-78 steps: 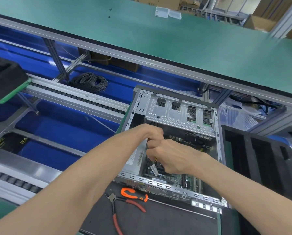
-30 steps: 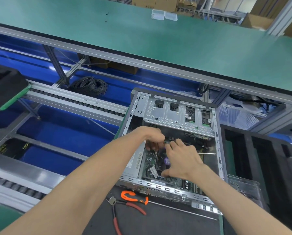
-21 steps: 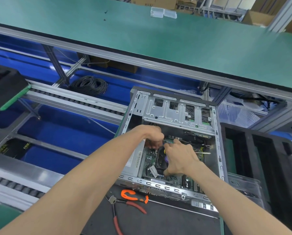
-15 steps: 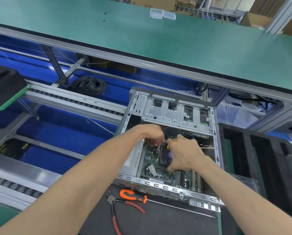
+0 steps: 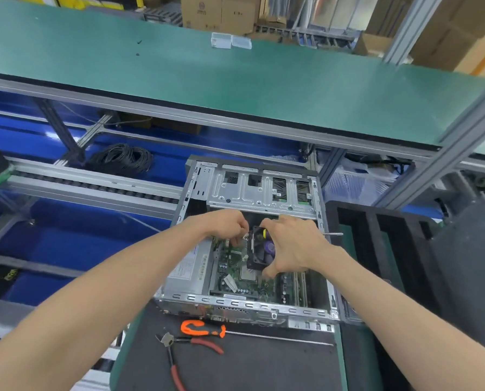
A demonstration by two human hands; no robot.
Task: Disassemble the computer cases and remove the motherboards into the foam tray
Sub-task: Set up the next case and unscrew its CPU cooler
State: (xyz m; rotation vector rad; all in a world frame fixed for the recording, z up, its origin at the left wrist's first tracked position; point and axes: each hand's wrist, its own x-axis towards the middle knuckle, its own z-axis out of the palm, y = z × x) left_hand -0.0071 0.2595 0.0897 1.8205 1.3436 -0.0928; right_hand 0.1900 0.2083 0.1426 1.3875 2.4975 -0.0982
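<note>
Lifted since earlier, the CPU cooler fan (image 5: 259, 249) tilts in my right hand's (image 5: 289, 249) grasp, left hand (image 5: 230, 225) pinching a connector; next, I lift it clear of the motherboard (image 5: 235, 273).

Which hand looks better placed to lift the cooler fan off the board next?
Right, probably. The right hand already spans the black fan, fingers over its far edge and thumb under its near edge. The left hand is beside the fan's far-left corner, pinching something small.
</note>
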